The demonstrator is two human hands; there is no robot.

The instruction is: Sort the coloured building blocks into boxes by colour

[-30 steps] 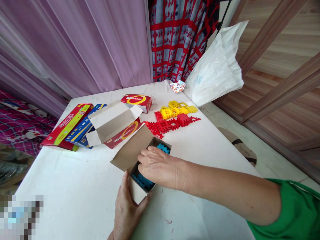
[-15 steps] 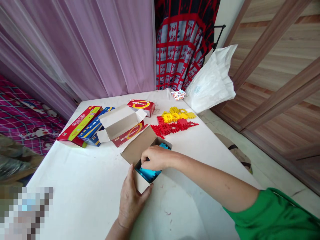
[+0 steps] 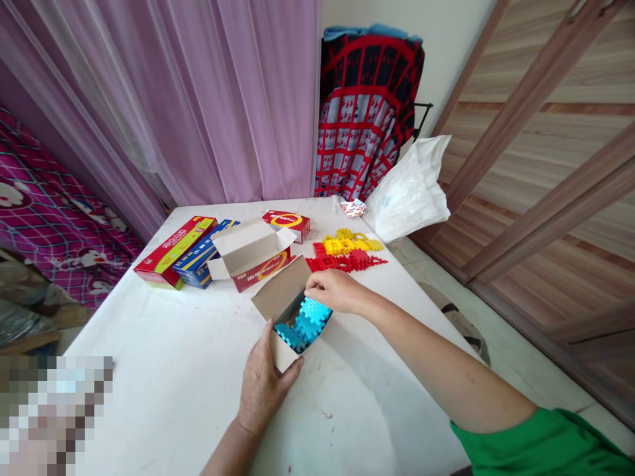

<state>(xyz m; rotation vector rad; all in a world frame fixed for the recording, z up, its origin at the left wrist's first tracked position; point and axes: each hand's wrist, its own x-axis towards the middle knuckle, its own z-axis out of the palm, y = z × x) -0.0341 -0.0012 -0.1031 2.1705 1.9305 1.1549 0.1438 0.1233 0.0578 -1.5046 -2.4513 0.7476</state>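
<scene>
My left hand (image 3: 262, 380) is closed round the near end of an open cardboard box (image 3: 282, 357), thumb on one side and fingers on the other. Inside the box lie several blue toothed plastic building pieces (image 3: 292, 337). Over its far end, my right hand (image 3: 335, 291) pinches a blue toothed building piece (image 3: 314, 311), which is tilted up above the others. Whether that piece links to those beneath it I cannot tell. The box's lid flap (image 3: 280, 291) stands open toward the back left.
Beyond the box, red toothed pieces (image 3: 354, 261) and yellow toothed pieces (image 3: 342, 243) lie on the white table (image 3: 173, 396). An open red-and-white box (image 3: 262, 268), a blue box (image 3: 201, 261), a long red box (image 3: 173, 248) and a small red box (image 3: 295, 228) stand farther back. A white bag (image 3: 409, 192) hangs at the right corner.
My right hand has risen from inside the box toward its far end, bringing up a blue piece. My left hand still grips the box. The view has tilted slightly upward.
</scene>
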